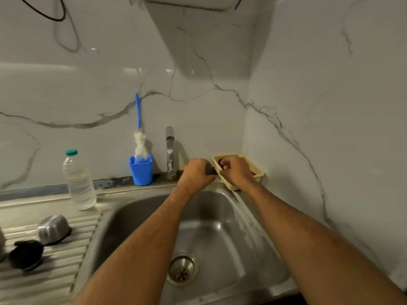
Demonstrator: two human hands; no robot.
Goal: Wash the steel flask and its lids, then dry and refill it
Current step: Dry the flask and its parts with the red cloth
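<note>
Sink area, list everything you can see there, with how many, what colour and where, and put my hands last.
sink: one, steel, centre, drain at the bottom
tap: one, chrome, behind the sink
basket: one, cream, back right corner, something red inside
blue cup: one, left of the tap, holding a bottle brush with a blue handle and white head
water bottle: one, clear with a green cap, upright left of the sink
steel lid: one, on the drainboard
black lid: one, on the drainboard, nearer
left hand: grips a dark object, partly hidden
right hand: fingers curled inside the basket; grip unclear
</note>
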